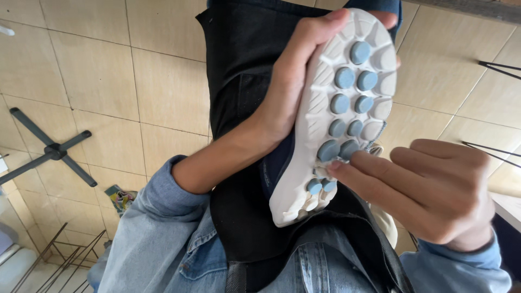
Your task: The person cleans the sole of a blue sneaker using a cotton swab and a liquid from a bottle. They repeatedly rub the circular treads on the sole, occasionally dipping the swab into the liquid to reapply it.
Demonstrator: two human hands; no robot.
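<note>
White-soled shoe (325, 125) lay gripped in the left hand (290, 81), sole up; right hand's (434, 190) fingertips (336, 165) pressed a blue stud (328, 150). Firm, steady bracing seemed wise.

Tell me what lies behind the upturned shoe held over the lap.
Behind the shoe a black apron hangs over blue jeans. The left hand grips its edge; right hand fingertips press a blue stud. The shoe's upper and the apron behind it are hidden.
</note>
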